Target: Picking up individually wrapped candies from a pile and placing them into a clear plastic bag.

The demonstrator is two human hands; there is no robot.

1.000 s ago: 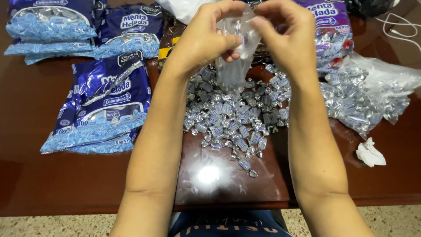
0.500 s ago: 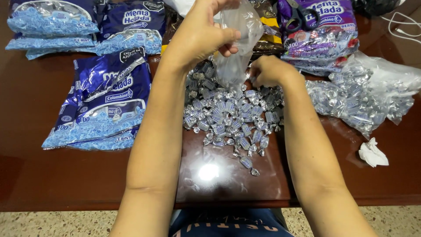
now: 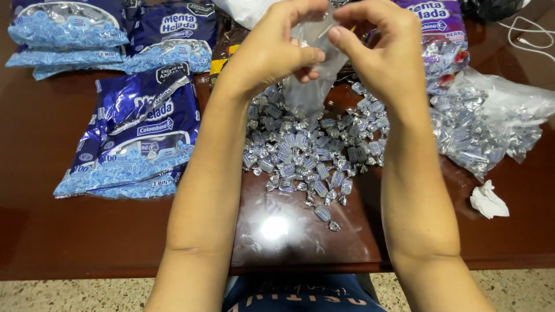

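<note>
My left hand point(image 3: 272, 49) pinches the top of a small clear plastic bag point(image 3: 309, 86) that hangs above a heap of silver-wrapped candies point(image 3: 309, 153) on the dark brown table point(image 3: 69, 237). My right hand point(image 3: 384, 49) is raised beside it, its thumb and fingers at the bag's mouth. I cannot tell whether the fingertips hold a candy. The bag's lower part looks almost empty.
Blue candy packs lie at the left point(image 3: 136, 136) and along the back left point(image 3: 69, 34). A purple candy pack point(image 3: 442, 29) sits at the back right, a clear bag full of wrapped candies point(image 3: 491, 124) at the right, and a crumpled white paper point(image 3: 488, 202) near the front right.
Half a second ago my right hand was down on the candy heap. It has come back up to the bag's mouth. My left hand has kept the bag raised.
</note>
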